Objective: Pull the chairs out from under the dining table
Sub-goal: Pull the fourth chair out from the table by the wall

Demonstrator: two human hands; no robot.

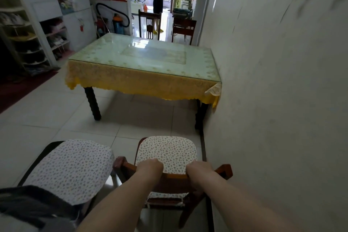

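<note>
Gripping the chair [170, 151] backrest, both hands [149, 166] curl tight — bare floor [131, 118] before the dining table [145, 56].

Left chair [71, 167] was cut by the bottom edge, its back hidden under dark cloth [32, 203]. Fingertips of both hands curled out of sight behind the near chair's top rail [175, 176]. Far chair [149, 22] seat was hidden behind the table [143, 73]. Shelf [24, 30] contents were too blurred to tell.
</note>
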